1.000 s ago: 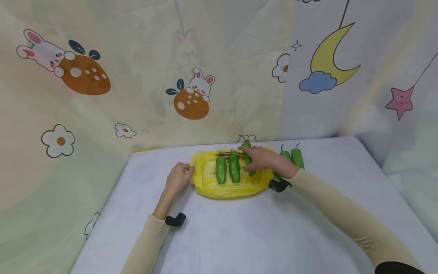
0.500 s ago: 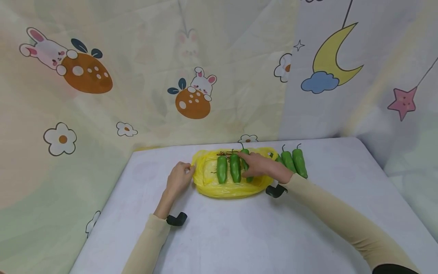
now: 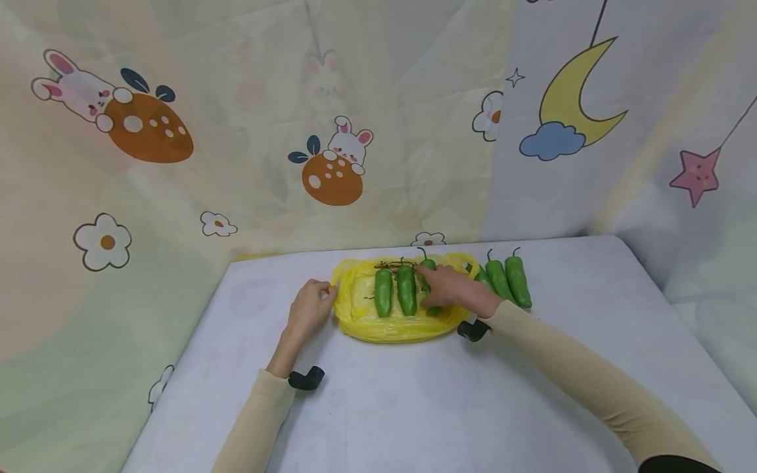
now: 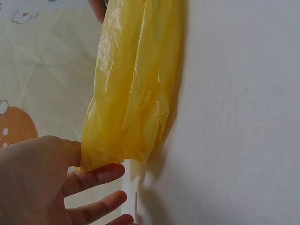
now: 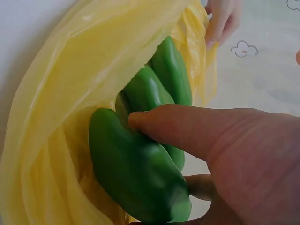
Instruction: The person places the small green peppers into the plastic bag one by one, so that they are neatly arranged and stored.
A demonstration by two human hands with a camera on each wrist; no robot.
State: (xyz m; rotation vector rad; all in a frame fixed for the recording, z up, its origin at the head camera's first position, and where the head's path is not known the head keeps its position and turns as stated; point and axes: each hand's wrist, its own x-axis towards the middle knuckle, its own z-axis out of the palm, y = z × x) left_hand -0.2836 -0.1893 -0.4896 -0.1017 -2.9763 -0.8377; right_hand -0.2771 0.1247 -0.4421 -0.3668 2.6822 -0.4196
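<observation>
A yellow plastic bag [image 3: 384, 334] lies spread open on the white table, its rim gathered up around it. My left hand [image 3: 310, 309] pinches the bag's left edge between thumb and index finger, the other fingers apart in the left wrist view. Inside the bag lie two green peppers [image 3: 407, 289] side by side. My right hand [image 3: 449, 288] holds a third green pepper [image 5: 136, 173] at the right of these, the thumb across its top and fingers on its far side. That pepper's stem points toward the back wall.
Several more green peppers [image 3: 518, 281] lie on the table right of the bag, one partly behind its rim. Thin brown stems [image 3: 393, 265] show at the back of the bag. A printed cloth [image 3: 248, 131] hangs behind the table [image 3: 414, 407].
My right hand has lowered the third pepper into the bag, beside the other two, and shifted slightly left. My left hand keeps its pinch on the bag's edge.
</observation>
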